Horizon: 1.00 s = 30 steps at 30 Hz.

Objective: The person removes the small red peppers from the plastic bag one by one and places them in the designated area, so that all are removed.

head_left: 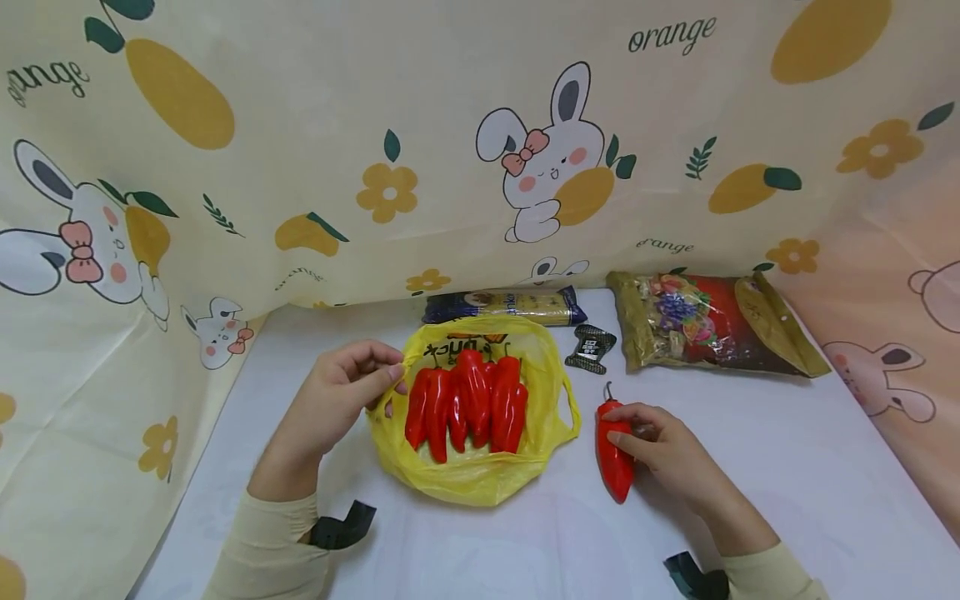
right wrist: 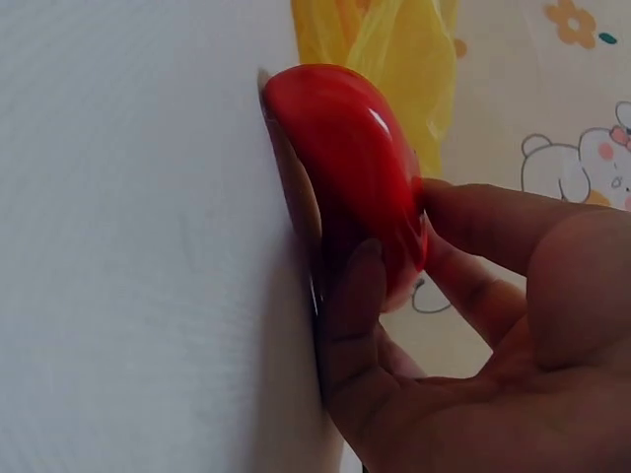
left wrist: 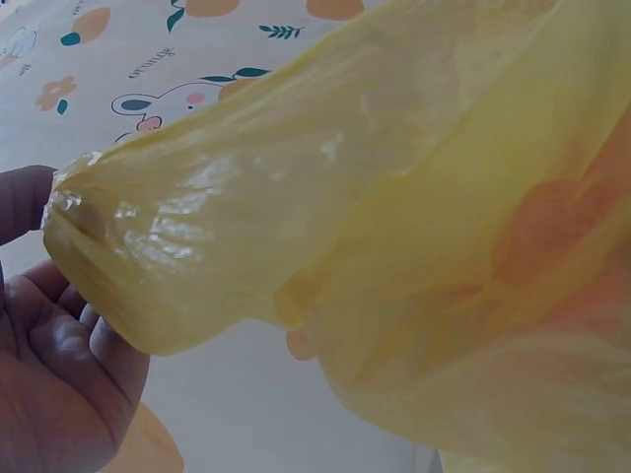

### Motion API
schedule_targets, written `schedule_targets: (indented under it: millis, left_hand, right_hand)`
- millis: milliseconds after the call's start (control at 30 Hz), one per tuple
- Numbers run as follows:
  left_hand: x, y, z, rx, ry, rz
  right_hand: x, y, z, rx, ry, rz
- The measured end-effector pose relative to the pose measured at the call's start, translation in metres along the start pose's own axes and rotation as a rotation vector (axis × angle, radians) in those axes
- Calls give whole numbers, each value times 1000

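Observation:
A yellow plastic bag point(head_left: 480, 487) lies spread on the white table, with several glossy red chili peppers point(head_left: 472, 392) side by side on it. The left hand point(head_left: 352, 387) pinches the bag's left edge between thumb and fingers; in the left wrist view the gathered plastic point(left wrist: 177, 227) stretches from the fingertips. To the right of the bag, the right hand point(head_left: 667, 446) holds a single red chili pepper point(head_left: 613, 467) by its sides, its green stem pointing away. The right wrist view shows this pepper point(right wrist: 345, 138) between thumb and fingers, close over the table.
Behind the bag lies a long blue and gold packet point(head_left: 525, 307). A small black packet point(head_left: 591, 348) sits right of it, and a large gold and red bag point(head_left: 712, 325) lies at the back right. A printed cloth point(head_left: 450, 100) hangs behind and at both sides.

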<state>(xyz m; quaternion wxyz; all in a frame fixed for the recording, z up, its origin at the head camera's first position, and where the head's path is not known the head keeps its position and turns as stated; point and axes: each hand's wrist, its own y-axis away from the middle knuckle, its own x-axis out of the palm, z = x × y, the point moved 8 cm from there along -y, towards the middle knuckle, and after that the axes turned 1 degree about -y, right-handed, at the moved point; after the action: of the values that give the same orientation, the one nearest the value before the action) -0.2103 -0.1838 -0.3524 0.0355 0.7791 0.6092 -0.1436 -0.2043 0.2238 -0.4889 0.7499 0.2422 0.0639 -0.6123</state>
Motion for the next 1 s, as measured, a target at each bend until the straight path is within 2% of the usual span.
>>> schedule_targets:
  millis: [200,433,1000]
  left_hand:
    - [-1,0,0,-6,-8,-6]
    - [-1,0,-2,16,-1,-8]
    - [-3,1,0,-8,0,-13]
  right_hand:
    - [1,-1,0,-19,-8,-8]
    - [3,0,2,-19,4,-22]
    - [5,-1,2,-29,2,-8]
